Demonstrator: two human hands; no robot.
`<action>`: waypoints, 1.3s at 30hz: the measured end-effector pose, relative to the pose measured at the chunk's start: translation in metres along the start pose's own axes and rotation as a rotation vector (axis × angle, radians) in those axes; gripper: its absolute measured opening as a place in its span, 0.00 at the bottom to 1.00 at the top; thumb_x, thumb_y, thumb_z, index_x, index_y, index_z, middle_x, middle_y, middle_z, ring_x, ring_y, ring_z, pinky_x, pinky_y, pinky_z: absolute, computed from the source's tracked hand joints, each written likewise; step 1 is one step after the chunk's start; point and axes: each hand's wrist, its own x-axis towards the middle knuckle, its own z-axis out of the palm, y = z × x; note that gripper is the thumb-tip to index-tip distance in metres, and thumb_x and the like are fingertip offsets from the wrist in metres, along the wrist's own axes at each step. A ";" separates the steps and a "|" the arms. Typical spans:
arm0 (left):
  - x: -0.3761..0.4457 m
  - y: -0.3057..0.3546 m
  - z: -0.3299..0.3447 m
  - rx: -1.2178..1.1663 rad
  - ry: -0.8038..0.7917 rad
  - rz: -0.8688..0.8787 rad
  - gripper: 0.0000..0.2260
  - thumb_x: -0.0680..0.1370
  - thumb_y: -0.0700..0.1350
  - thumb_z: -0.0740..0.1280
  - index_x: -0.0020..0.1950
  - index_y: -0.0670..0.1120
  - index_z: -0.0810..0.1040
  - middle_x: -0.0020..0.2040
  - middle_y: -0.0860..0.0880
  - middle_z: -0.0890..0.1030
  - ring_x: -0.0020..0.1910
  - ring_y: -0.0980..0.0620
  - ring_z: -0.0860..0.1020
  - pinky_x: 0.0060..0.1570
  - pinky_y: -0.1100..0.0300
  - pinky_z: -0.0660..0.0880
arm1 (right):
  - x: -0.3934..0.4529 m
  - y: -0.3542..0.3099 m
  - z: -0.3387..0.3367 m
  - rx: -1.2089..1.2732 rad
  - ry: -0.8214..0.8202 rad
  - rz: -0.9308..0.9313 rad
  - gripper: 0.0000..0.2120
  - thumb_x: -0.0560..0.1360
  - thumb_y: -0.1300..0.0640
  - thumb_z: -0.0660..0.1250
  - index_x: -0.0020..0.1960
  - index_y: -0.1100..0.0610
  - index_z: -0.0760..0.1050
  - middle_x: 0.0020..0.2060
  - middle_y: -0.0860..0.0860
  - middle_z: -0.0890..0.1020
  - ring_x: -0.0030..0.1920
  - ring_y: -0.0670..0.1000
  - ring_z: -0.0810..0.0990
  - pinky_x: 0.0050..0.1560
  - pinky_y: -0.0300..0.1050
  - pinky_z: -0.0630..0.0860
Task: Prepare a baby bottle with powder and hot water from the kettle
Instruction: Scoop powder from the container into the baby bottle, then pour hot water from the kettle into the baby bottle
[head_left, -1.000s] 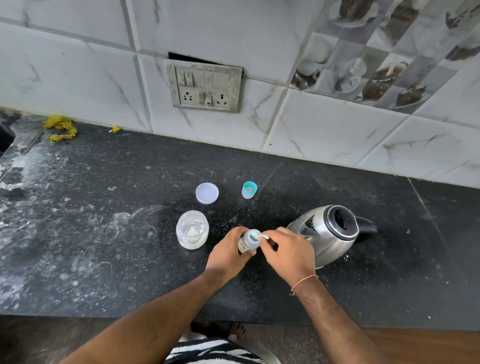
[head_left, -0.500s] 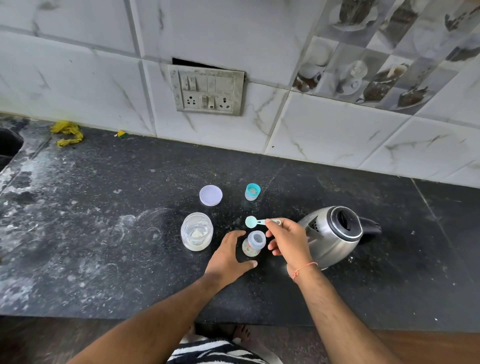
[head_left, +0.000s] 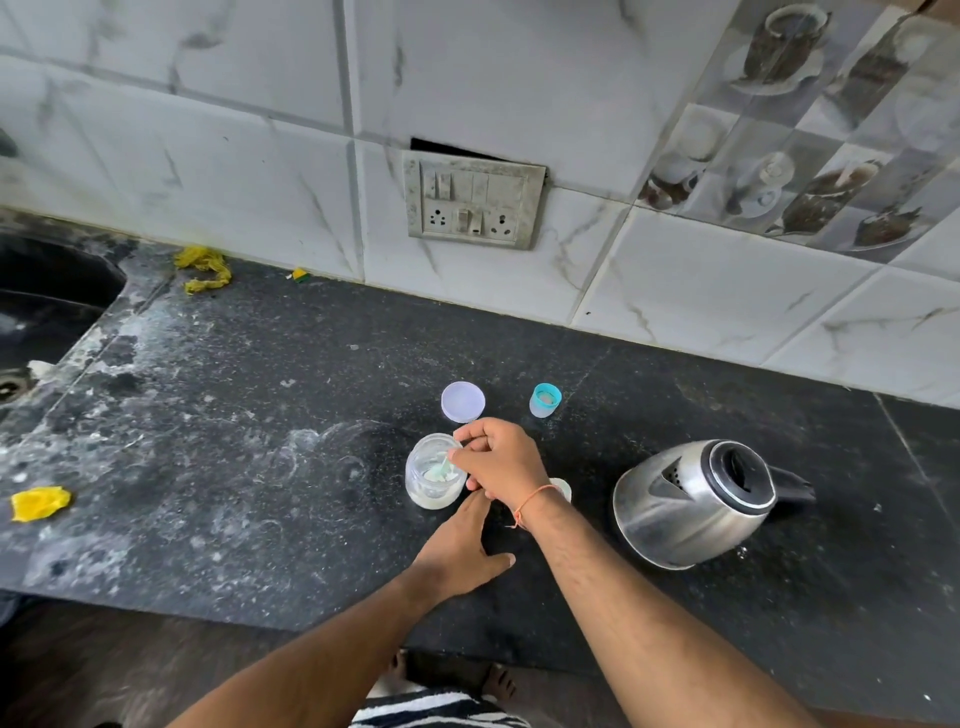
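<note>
A clear glass powder jar (head_left: 427, 486) stands open on the black counter, with white powder at its bottom. My right hand (head_left: 500, 460) reaches across and dips a small teal scoop (head_left: 442, 467) into the jar. The baby bottle (head_left: 563, 488) is almost hidden behind my right wrist; only a pale edge shows. My left hand (head_left: 460, 545) rests flat on the counter just below the jar, fingers apart, holding nothing. The steel kettle (head_left: 691, 501) stands to the right, its lid open. The jar's lilac lid (head_left: 462, 401) and the bottle's teal cap (head_left: 545, 400) lie behind.
A sink (head_left: 47, 306) is sunk into the counter (head_left: 260, 441) at far left. Yellow scraps lie near the wall (head_left: 203, 267) and at the left front (head_left: 39, 503). A switch and socket plate (head_left: 472, 205) sits on the tiled wall. The counter's front edge runs just below my left hand.
My right hand carried the scoop from the bottle's mouth leftwards into the jar. My left hand let go of the bottle and settled flat on the counter.
</note>
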 end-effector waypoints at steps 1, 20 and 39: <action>0.000 -0.001 -0.001 -0.002 -0.004 0.002 0.43 0.76 0.52 0.78 0.85 0.53 0.60 0.80 0.53 0.71 0.66 0.47 0.81 0.61 0.60 0.74 | 0.000 -0.001 0.000 -0.016 0.000 -0.014 0.10 0.77 0.58 0.78 0.57 0.49 0.85 0.41 0.48 0.89 0.31 0.46 0.84 0.28 0.31 0.73; 0.052 0.026 0.028 -0.167 0.061 0.047 0.44 0.73 0.51 0.82 0.85 0.57 0.66 0.79 0.60 0.72 0.76 0.57 0.74 0.74 0.47 0.77 | -0.075 0.061 -0.172 0.149 0.586 -0.202 0.04 0.79 0.52 0.76 0.50 0.42 0.87 0.39 0.49 0.87 0.41 0.55 0.87 0.51 0.59 0.87; 0.044 0.077 0.045 -0.124 0.233 0.025 0.24 0.73 0.51 0.84 0.66 0.63 0.79 0.56 0.67 0.85 0.58 0.68 0.81 0.52 0.73 0.74 | -0.051 0.193 -0.314 0.075 0.589 0.049 0.19 0.86 0.45 0.66 0.42 0.49 0.86 0.40 0.40 0.88 0.45 0.40 0.83 0.54 0.45 0.75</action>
